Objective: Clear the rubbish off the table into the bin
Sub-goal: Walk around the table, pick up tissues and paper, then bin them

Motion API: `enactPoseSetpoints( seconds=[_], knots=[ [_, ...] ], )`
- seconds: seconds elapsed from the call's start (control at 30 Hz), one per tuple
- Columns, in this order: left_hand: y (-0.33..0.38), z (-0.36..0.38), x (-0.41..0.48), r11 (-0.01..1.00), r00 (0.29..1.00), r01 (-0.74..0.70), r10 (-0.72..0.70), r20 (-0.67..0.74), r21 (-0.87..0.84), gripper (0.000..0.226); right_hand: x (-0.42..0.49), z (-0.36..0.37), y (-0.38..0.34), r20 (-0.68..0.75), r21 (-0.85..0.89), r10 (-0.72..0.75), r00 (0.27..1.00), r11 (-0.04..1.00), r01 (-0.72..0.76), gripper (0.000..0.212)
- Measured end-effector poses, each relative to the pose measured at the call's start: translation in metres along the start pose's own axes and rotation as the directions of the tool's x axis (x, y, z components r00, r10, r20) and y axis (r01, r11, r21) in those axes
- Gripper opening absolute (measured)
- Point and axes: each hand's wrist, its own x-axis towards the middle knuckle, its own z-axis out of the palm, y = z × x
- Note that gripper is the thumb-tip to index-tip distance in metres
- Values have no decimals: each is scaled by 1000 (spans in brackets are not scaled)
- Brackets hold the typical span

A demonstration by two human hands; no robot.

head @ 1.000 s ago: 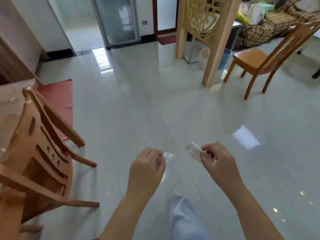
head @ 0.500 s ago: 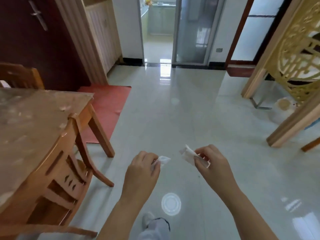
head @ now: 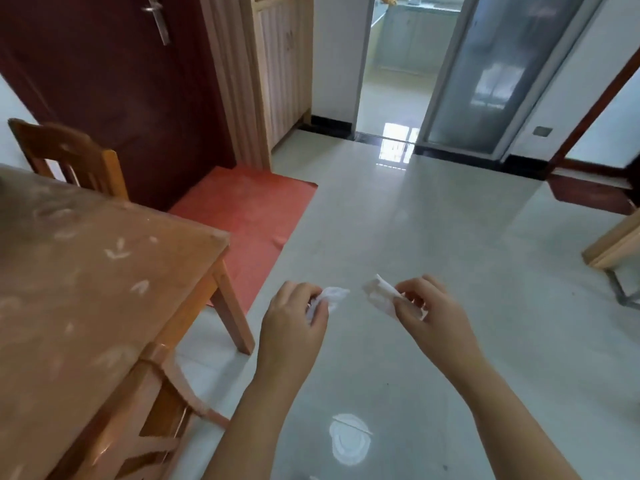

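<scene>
A crumpled tissue [head: 330, 295] is pinched in the left hand [head: 292, 323], a wipe [head: 379, 296] in the right hand [head: 429, 315]; the view has swung round, tabletop [head: 86, 271] now left of the fingers, no bin seen

Table [head: 86, 271] left, perhaps mat [head: 249, 220] behind

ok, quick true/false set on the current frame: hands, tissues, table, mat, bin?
1. Each hand holds a white tissue. True: left hand grips a crumpled tissue, right hand a flatter tissue.
2. The table is on the person's right. False: it is on the left.
3. A bin is in view. False: none shows.
4. A red mat lies before the dark door. True.
5. The two tissues touch. False: floor shows between them.
</scene>
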Motion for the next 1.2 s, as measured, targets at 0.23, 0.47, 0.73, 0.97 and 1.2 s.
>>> enactPoseSetpoints(
  seconds=[0.23,0.47,0.73,0.97,1.2],
  knots=[
    [-46,46,123,994,992,104,-103,-69,13,2,134,59,35,80,69,-20,997,998,14,14],
    [-76,104,288,986,989,132,-125,-74,100,3,330,97,58,97,141,-110,989,985,96,11],
    [-133,99,432,957,961,215,-171,-219,195,5,519,157,30,199,254,-296,934,936,242,6],
    [-238,80,516,914,876,365,-274,-397,174,2,632,263,-8,381,297,-406,831,905,306,17],
    [-335,4,603,864,785,460,-288,-549,205,21,743,372,-113,458,309,-552,696,834,458,32]
  ],
)
